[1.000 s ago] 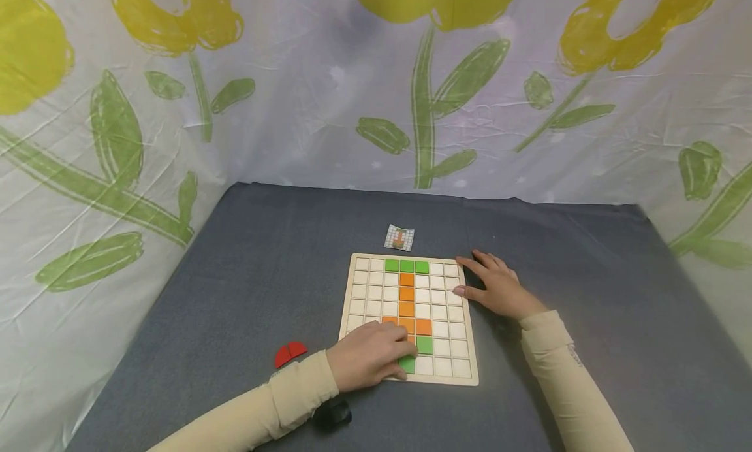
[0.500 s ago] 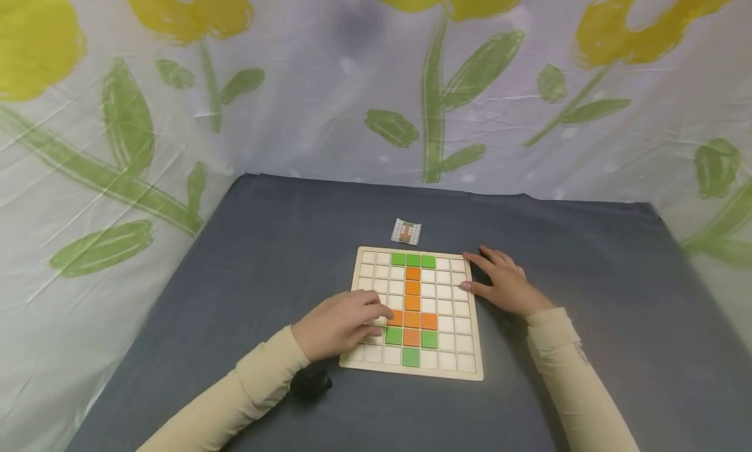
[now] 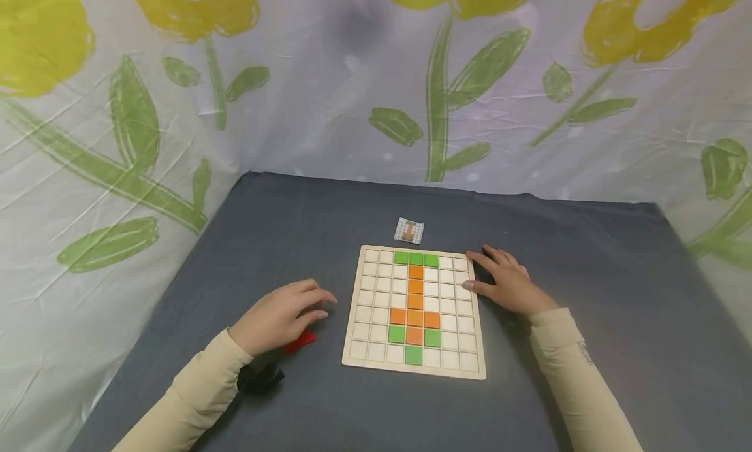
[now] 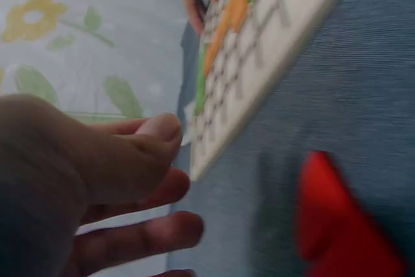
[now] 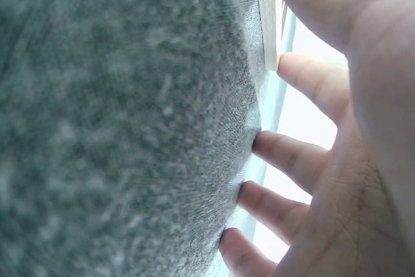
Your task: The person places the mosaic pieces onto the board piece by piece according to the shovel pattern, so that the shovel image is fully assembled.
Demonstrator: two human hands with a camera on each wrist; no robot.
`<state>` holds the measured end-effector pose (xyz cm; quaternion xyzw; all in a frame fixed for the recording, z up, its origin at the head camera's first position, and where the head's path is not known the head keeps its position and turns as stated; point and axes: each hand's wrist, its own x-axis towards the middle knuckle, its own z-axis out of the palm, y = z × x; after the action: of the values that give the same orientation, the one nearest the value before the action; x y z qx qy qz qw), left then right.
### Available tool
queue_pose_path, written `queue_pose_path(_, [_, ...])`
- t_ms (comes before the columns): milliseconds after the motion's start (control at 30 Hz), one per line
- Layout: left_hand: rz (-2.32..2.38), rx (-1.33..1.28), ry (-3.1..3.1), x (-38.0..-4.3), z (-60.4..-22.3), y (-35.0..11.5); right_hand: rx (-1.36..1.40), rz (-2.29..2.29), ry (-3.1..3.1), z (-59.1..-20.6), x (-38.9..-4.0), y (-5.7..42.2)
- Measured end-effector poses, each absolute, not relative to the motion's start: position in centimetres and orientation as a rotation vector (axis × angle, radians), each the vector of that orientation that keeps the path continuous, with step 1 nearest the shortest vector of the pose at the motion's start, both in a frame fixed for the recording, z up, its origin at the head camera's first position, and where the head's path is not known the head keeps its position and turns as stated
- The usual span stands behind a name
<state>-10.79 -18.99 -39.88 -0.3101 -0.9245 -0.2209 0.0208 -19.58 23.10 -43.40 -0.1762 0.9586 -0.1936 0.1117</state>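
A light wooden grid board lies on the dark cloth, with green tiles in a row at its far side and orange tiles down the middle. More green squares sit near its front. My left hand hovers left of the board with nothing in its loosely bent fingers. Below those fingers are red pieces, partly hidden by the hand; they blur in the left wrist view. My right hand touches the board's right edge with thumb and forefinger, its other fingers resting spread on the cloth.
A small printed card showing a grid picture lies just beyond the board. Dark grey cloth covers the table. A curtain with yellow flowers surrounds the back and sides. Something black shows under the left wrist.
My left hand has come off the board's lower middle and moved left to above the red pieces. A green tile it was covering now shows. The right hand stays at the board's edge.
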Motion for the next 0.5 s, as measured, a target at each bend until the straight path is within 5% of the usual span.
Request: queue_pose_path(500, [-0.707,-1.012,-2.969,-9.0,-41.9,-20.8,-0.529,-0.57,2.821,-43.5,-19.6,23.5])
